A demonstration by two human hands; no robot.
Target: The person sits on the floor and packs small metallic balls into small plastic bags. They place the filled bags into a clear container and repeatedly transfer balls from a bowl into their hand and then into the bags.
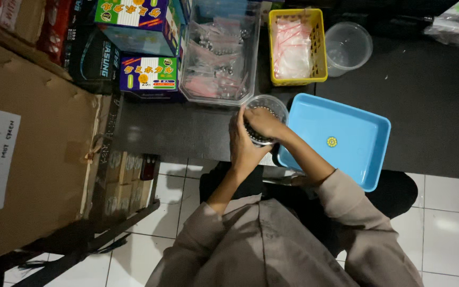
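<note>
Fingers of left hand (244,146) and right hand (264,122) wrap a half-hidden clear tub (265,109).

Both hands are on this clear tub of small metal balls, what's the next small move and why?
Probably tip the clear round plastic tub toward the light blue plastic tray: the left hand cups its side, the right hand covers its top, and the tray lies right beside it.

Clear round plastic tub (265,109) — small dark beads inside

Upright, lid off, on the dark mat just left of the blue tray (341,139) — partly hidden by both hands around it.
</note>
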